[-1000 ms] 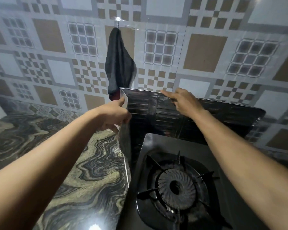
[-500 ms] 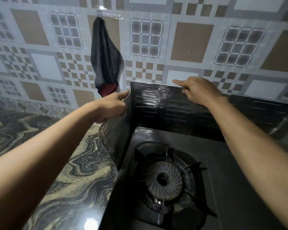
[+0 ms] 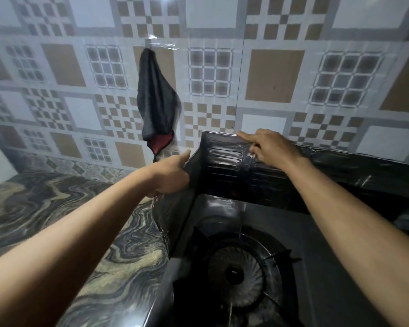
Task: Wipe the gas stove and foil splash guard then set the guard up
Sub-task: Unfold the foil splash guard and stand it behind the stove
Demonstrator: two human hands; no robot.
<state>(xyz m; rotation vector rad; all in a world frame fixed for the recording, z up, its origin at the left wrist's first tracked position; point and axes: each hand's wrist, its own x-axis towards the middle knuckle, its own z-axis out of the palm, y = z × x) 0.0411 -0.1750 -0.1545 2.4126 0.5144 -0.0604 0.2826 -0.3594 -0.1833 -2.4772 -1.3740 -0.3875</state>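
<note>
Foil guard (image 3: 224, 161) ribbed, upright | L hand (image 3: 172, 175) grips corner | R hand (image 3: 269, 147) fingers on top edge

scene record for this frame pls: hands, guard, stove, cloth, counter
left hand: gripping the guard's left panel at its top edge
right hand: on the back panel's top edge, index finger extended
guard: upright, folded around the stove's back-left corner
stove: burner unlit, nothing on it
cloth: hanging on the wall, left of the guard
counter: marbled, left of stove
</note>
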